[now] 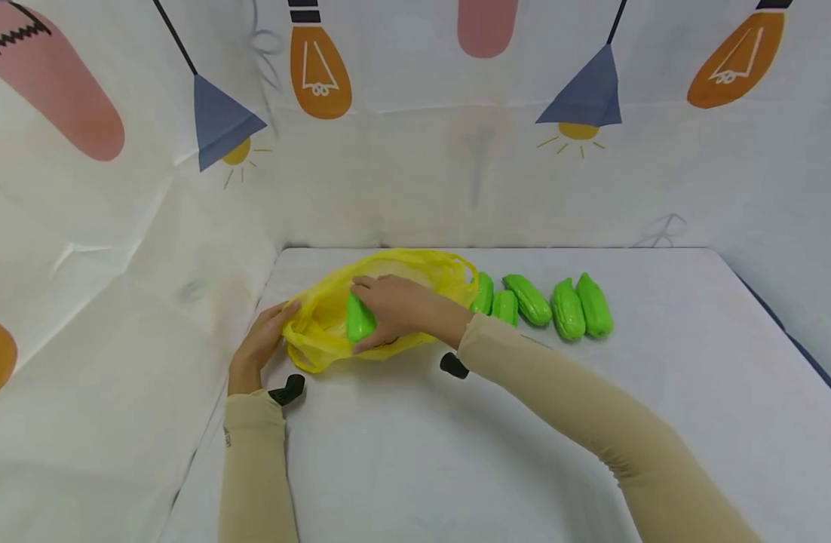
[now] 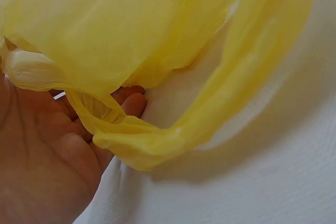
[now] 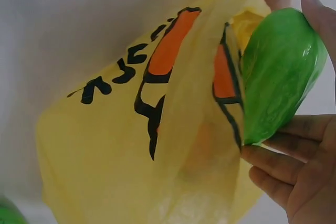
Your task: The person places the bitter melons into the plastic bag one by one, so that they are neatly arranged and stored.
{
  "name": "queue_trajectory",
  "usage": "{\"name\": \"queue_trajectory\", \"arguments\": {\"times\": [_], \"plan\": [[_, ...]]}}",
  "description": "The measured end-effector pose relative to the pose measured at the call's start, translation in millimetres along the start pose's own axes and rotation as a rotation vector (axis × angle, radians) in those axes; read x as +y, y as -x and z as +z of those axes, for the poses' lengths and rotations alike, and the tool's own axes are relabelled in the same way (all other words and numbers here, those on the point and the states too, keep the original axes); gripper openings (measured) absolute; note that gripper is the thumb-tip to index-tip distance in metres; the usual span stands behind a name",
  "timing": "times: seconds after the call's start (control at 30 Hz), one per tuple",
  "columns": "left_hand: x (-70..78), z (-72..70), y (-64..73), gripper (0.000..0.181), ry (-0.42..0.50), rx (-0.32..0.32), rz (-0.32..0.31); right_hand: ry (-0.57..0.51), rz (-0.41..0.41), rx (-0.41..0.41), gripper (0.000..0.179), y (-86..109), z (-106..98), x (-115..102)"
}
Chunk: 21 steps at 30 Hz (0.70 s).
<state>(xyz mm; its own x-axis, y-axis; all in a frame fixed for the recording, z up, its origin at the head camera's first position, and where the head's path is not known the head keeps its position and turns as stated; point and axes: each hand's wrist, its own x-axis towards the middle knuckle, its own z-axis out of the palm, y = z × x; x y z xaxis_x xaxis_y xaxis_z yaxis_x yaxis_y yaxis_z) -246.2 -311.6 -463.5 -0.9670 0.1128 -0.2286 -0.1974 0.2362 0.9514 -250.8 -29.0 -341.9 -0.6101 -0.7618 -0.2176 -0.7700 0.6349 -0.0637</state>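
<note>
At the table's back left lies a yellow plastic bag, its mouth spread open; its printed side, with black and orange marks, shows in the right wrist view. My right hand grips a glossy green gourd at the bag's mouth. Thumb and fingers lie on opposite sides of the gourd in the right wrist view. My left hand holds the left edge of the bag. In the left wrist view its palm faces the camera and the fingers are partly hidden behind the yellow plastic.
Several more green gourds lie in a loose row right of the bag, some partly behind my right forearm. They rest on a white-covered table. A white printed sheet hangs behind and along the left side.
</note>
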Motion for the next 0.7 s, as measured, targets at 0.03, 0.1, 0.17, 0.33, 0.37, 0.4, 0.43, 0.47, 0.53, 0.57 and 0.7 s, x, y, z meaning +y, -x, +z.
{"name": "queue_trajectory", "arguments": {"times": [0.03, 0.1, 0.17, 0.33, 0.37, 0.4, 0.43, 0.47, 0.53, 0.57, 0.7], "plan": [[-0.1, -0.6, -0.5, 0.076, 0.002, 0.001, 0.001, -0.007, 0.005, -0.001, 0.107, -3.0, 0.9, 0.8], [-0.3, -1.3, -0.9, 0.075, 0.001, 0.002, 0.004, -0.019, 0.021, -0.01, 0.106, -9.5, 2.2, 1.4], [-1.0, -1.8, -1.4, 0.074, -0.002, 0.004, 0.008, -0.033, 0.044, -0.022, 0.106, -16.3, 3.8, 1.7], [-2.5, -0.9, -1.3, 0.071, 0.005, 0.001, -0.001, -0.047, 0.074, -0.073, 0.106, -33.0, 10.0, 2.2], [-2.6, -0.5, -1.1, 0.07, 0.013, 0.0, -0.007, -0.042, 0.07, -0.086, 0.106, -36.2, 11.8, 2.5], [-2.5, 0.1, -0.8, 0.07, 0.018, -0.001, -0.008, -0.035, 0.066, -0.098, 0.106, -39.2, 13.8, 2.8], [-2.3, 0.6, -0.6, 0.069, 0.022, 0.0, -0.013, -0.031, 0.059, -0.109, 0.107, -42.1, 15.9, 3.2], [-2.2, 1.1, -0.6, 0.068, 0.022, 0.0, -0.014, -0.026, 0.054, -0.118, 0.107, -44.7, 17.8, 3.6], [-1.8, 1.8, -0.9, 0.067, 0.013, 0.006, -0.011, -0.029, 0.049, -0.125, 0.108, -49.0, 20.9, 4.4], [-1.5, 2.1, -1.2, 0.066, 0.014, 0.01, -0.009, -0.031, 0.048, -0.123, 0.108, -50.8, 22.3, 4.9], [-0.9, 2.4, -2.5, 0.066, -0.001, 0.019, 0.001, -0.029, 0.064, -0.122, 0.105, -56.3, 28.2, 7.3]]}}
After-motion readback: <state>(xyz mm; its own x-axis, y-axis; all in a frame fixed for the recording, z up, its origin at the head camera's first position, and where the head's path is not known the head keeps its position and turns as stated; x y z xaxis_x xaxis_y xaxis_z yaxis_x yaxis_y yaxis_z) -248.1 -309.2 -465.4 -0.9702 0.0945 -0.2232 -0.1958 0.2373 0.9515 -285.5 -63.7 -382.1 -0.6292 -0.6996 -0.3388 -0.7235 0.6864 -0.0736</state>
